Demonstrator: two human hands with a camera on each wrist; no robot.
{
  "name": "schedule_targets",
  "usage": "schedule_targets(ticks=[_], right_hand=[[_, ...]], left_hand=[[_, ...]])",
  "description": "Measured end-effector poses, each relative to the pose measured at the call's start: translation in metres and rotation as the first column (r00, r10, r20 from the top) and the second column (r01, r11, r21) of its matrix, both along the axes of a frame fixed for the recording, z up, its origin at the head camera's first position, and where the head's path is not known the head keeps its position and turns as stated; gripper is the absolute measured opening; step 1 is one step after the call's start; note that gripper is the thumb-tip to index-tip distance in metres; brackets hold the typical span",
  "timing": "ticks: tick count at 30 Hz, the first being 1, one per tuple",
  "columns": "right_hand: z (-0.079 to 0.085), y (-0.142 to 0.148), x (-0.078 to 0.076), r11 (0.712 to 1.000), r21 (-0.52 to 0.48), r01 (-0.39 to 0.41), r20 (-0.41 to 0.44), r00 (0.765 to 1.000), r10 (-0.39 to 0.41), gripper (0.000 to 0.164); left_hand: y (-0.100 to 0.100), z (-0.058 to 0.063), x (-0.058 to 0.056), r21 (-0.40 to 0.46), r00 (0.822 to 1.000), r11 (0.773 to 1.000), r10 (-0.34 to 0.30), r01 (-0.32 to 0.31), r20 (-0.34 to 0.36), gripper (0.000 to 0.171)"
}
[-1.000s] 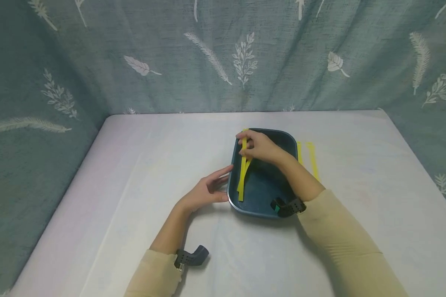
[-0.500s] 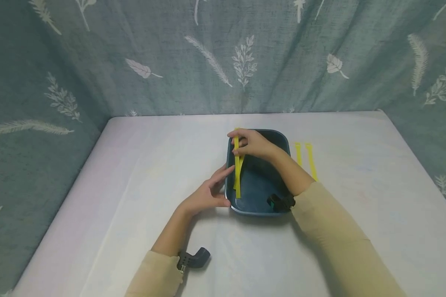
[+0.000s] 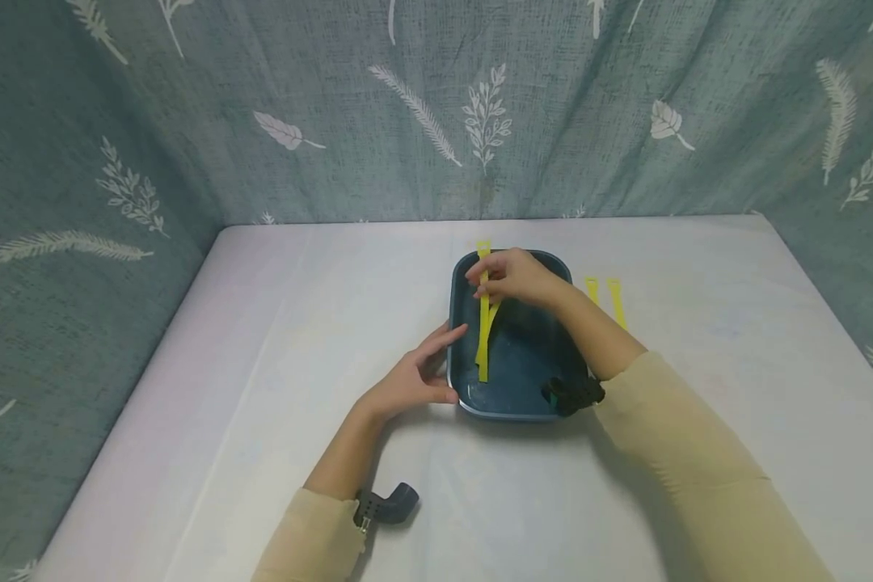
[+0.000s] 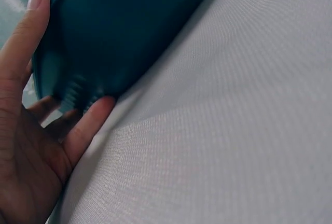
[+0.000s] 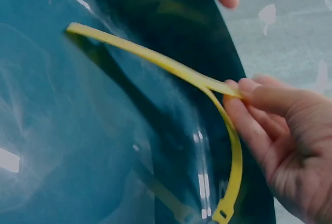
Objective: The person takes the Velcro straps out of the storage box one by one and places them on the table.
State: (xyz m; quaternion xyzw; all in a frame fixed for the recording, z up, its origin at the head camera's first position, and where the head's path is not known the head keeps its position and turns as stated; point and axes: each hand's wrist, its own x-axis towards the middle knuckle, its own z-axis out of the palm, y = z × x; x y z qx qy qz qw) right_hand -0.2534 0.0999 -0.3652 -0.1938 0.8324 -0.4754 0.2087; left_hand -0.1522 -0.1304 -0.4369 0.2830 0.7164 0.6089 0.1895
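Note:
My right hand [image 3: 512, 279] pinches a yellow cable strap [image 5: 150, 55] between thumb and fingers, over the left part of a dark blue tray [image 3: 527, 388]. Beyond the far rim, in the head view, the strap's slotted head stands out, and its tail runs toward the near side. A second yellow strap [image 5: 236, 156] lies against the first for part of its length, then curves away to its own slotted end. Spread along the tray's left side, my left hand [image 3: 403, 384] touches it, its index finger over the rim and its thumb by the near left corner.
Two more yellow straps [image 3: 617, 301] lie on the white tablecloth [image 3: 706, 396] just right of the tray, partly covered by my right forearm. A blue-green leaf-patterned curtain [image 3: 378, 178] hangs behind the table and along its sides.
My right hand has drawn the pinched strap slightly away from me, so its head now reaches past the far rim. The left index finger has come over the tray's edge.

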Motion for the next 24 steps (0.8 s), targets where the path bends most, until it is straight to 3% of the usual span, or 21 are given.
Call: schedule_targets(ticks=[5, 13, 20, 24], right_hand=[[0.002, -0.002, 0.005, 0.999, 0.045, -0.002, -0.038, 0.999, 0.004, 0.046], [-0.006, -0.002, 0.009, 0.995, 0.072, 0.063, -0.143, 0.988, -0.052, 0.035], [-0.017, -0.002, 0.012, 0.997, 0.046, 0.058, -0.024, 0.998, -0.057, 0.026], [-0.023, -0.002, 0.013, 0.999, 0.054, 0.001, -0.012, 1.0, -0.001, 0.03]], left_hand=[[-0.001, 0.0, -0.001, 0.0, 1.0, 1.0, -0.001, 0.001, 0.003, 0.096], [-0.001, -0.001, -0.001, -0.002, 1.0, 1.0, 0.002, -0.002, 0.01, 0.095], [0.0, -0.003, -0.002, -0.003, 1.0, 1.0, -0.003, 0.003, -0.005, 0.097], [0.0, -0.003, -0.002, -0.003, 1.0, 1.0, -0.004, 0.004, -0.005, 0.096]])
